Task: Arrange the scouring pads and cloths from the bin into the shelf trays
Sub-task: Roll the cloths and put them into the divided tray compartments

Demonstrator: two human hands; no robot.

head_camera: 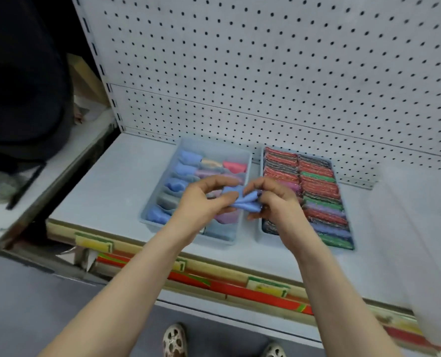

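Two hands on one blue cloth (242, 203): my left hand (209, 199) pinches its left end between thumb and curled fingers, my right hand (273, 199) pinches the right end the same way, both clamped on it, neither holding anything else. Cloth bunches and sags between the grips, so I judge it soft, very light, no stiffness, not fragile, not slippery; best held at the folded edges or ends, pinching through all layers so it doesn't unroll. It hangs in the air just above the near part of the left tray (188, 234), over the gap between the trays. That tray holds rolled cloths, mostly blue at left, pink and purple further right, in divided slots. Right tray (261, 228) just beside it is packed with scouring pads (319, 186), red, green, purple, standing in two rows. Both trays sit on the shelf (106, 191), pegboard (265, 60) behind. Bin not in view.
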